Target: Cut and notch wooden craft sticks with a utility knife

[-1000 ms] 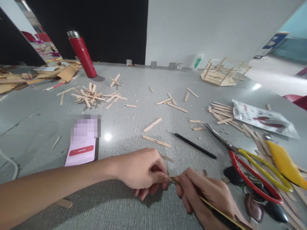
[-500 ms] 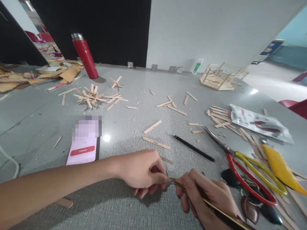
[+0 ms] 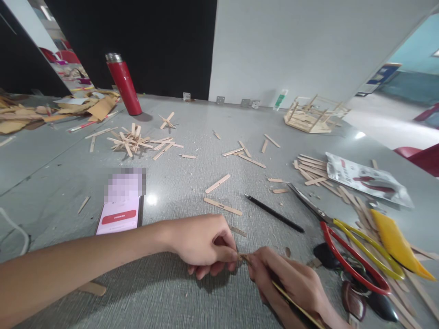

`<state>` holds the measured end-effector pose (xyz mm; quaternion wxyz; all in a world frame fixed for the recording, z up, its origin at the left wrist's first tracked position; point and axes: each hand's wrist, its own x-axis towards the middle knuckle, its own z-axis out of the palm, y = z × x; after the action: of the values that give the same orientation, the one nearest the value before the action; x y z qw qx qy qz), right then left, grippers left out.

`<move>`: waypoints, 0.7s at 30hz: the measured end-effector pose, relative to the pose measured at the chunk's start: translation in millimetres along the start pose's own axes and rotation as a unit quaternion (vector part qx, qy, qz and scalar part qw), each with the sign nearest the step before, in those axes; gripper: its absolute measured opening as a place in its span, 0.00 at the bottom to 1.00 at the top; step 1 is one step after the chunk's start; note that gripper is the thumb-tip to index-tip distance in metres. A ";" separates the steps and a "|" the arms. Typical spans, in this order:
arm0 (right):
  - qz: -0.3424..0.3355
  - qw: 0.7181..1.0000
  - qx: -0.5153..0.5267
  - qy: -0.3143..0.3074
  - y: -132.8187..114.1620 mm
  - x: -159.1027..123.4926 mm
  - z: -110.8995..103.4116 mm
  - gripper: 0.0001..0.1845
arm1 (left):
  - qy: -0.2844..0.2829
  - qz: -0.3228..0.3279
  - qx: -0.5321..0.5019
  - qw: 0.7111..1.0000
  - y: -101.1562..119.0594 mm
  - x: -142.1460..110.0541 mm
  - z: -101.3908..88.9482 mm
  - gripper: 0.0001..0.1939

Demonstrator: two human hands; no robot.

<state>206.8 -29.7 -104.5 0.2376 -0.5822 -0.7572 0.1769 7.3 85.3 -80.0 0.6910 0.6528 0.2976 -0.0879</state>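
My left hand (image 3: pixel 202 244) rests on the grey table (image 3: pixel 212 160) with its fingers pinched on a small wooden stick piece (image 3: pixel 242 257). My right hand (image 3: pixel 291 285) meets it from the right, fingers wrapped round a thin brass-coloured blade tool (image 3: pixel 295 304) whose tip touches that piece. Two loose craft sticks (image 3: pixel 222 206) lie just beyond my left hand. A black pen (image 3: pixel 274 213) lies to the right of them.
A phone (image 3: pixel 120 214) lies at the left. Red-and-yellow scissors (image 3: pixel 346 237), a yellow tool (image 3: pixel 394 242) and a plastic packet (image 3: pixel 366 178) sit at the right. A red flask (image 3: pixel 124 84), stick piles (image 3: pixel 132 139) and a stick frame (image 3: pixel 313 114) stand farther back.
Both hands stay pinched together at the same spot. The view has tilted slightly, so everything on the table sits a little lower and nearer.
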 end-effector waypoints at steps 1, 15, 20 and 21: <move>0.008 1.000 0.003 -0.001 -0.1 0.4 -0.4 0.20 | 0.000 -0.001 0.000 1.000 -0.1 0.0 0.5 0.13; 0.119 0.946 0.242 0.182 4.1 -0.5 -6.3 0.21 | 0.201 0.126 0.177 0.955 -14.3 0.5 24.4 0.20; 0.124 0.931 0.301 0.164 7.3 6.5 -20.5 0.13 | 0.329 0.275 0.328 0.842 -29.4 0.7 47.0 0.19; 0.121 0.930 0.310 0.156 6.1 6.1 -23.1 0.10 | 0.333 0.314 0.360 0.813 -31.2 1.0 48.9 0.20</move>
<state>223.5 -22.4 -87.9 0.4979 -0.5867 -0.5423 0.3373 6.7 34.8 -108.5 0.2555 0.9021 0.2351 0.2562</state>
